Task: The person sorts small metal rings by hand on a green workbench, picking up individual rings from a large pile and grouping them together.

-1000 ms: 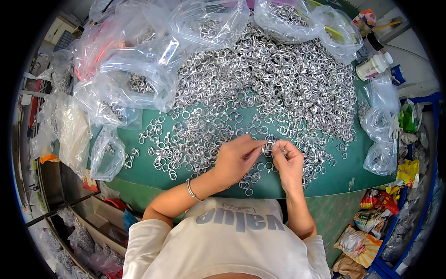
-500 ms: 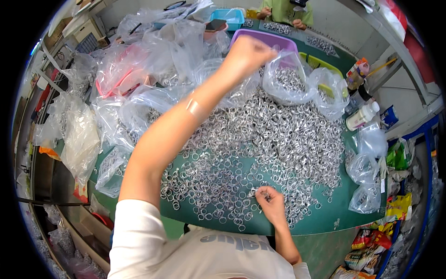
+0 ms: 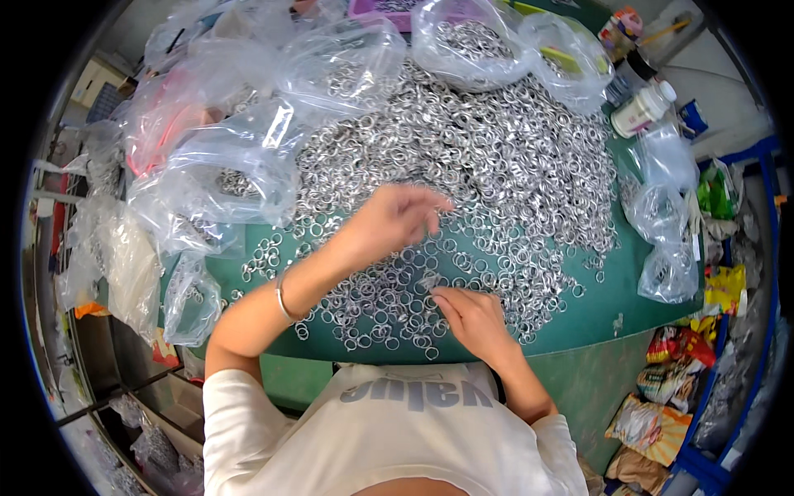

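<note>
Over the metal rings (image 3: 496,182), both hands seemingly pinch rings: left (image 3: 389,219) raised, right (image 3: 471,318) low.

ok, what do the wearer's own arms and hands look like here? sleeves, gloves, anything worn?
Both hands are bare, no gloves. The left hand has a thin silver bangle at the wrist. The right hand shows no ring, watch or band. Both forearms are uncovered; short white T-shirt sleeves end at the upper arms.

Silver rings (image 3: 496,165); green table (image 3: 628,306); clear bags (image 3: 240,165); tray (image 3: 397,10) probably purple.
</note>
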`<state>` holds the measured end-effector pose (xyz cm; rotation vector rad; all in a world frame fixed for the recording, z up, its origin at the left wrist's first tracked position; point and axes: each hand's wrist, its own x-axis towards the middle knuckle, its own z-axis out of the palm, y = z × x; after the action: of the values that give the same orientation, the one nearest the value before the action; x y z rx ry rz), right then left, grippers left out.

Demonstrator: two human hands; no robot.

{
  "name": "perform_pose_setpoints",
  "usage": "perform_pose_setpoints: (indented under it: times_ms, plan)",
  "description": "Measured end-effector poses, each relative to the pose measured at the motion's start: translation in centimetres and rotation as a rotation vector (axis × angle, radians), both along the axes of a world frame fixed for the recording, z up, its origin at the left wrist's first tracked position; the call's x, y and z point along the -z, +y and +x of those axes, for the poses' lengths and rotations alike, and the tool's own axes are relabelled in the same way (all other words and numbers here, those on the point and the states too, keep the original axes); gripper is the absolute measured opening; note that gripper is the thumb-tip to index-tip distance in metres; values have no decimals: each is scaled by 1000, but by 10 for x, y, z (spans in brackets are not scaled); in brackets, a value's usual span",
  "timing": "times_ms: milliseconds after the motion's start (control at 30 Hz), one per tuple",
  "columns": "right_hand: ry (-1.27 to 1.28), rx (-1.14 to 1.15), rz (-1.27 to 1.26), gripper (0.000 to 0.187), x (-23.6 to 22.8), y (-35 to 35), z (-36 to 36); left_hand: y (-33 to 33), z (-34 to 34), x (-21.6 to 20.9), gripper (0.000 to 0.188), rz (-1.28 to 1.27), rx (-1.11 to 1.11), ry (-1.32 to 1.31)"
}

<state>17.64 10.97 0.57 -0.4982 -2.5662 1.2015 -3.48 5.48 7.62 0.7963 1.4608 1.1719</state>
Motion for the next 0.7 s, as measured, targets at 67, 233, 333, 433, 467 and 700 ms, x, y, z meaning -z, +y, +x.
perform_pose_setpoints:
  times_ms: [67, 233, 333, 433, 467, 700]
  plan:
    - [-124, 72, -298, 22, -7, 0, 18, -15, 10, 58, 24, 132, 79, 208]
    - [393, 425, -1307, 18, 1, 21, 47, -14, 48, 75, 30, 14, 109, 614]
    - [487, 574, -1262, 26, 1, 36, 47, -7, 62, 82, 38, 164, 108, 931]
    - [91, 587, -645, 19, 1, 44, 44, 0, 67, 83, 39, 59, 212, 1000]
    - [9, 526, -347, 21, 2, 44, 40, 1, 68, 84, 38, 16, 236, 1011]
    - [-154, 457, 167, 34, -9, 32, 22, -19, 48, 75, 24, 84, 84, 301]
